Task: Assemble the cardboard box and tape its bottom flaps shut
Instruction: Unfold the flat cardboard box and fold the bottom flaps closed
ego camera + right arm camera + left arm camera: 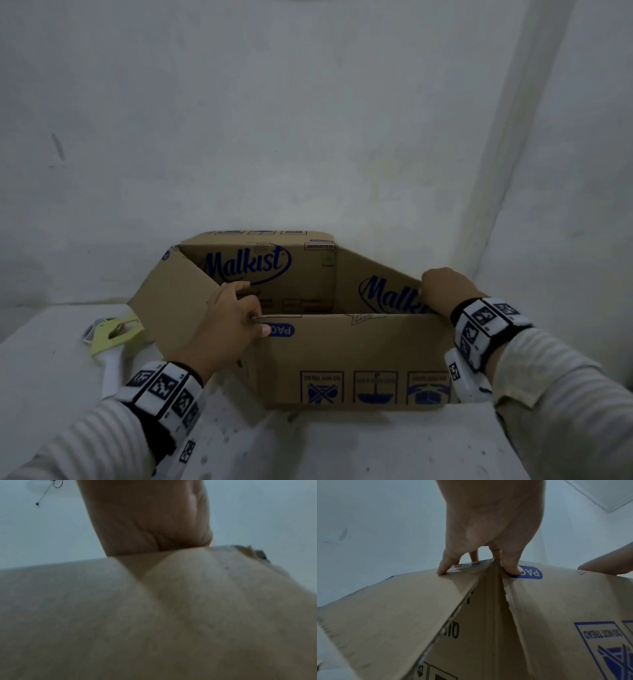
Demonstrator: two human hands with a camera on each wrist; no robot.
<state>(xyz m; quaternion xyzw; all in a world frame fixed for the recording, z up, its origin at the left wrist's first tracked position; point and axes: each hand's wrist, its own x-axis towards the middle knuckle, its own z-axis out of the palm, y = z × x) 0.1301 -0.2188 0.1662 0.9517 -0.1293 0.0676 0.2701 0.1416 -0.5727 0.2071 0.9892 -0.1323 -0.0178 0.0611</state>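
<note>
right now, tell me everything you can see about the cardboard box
The cardboard box is brown corrugated card printed in blue: "Malkist" logos on its flaps, and handling symbols that read upside down on the near wall. It stands on the white table against the wall, its upper flaps raised and not taped. The left hand pinches the near-left corner, thumb on the near wall; the right hand grips the near-right corner. A yellow-green tape dispenser lies beside it on the left.

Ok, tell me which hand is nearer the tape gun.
Left. The left hand grips the box corner just right of the tape gun; the right hand grips the opposite corner.
</note>
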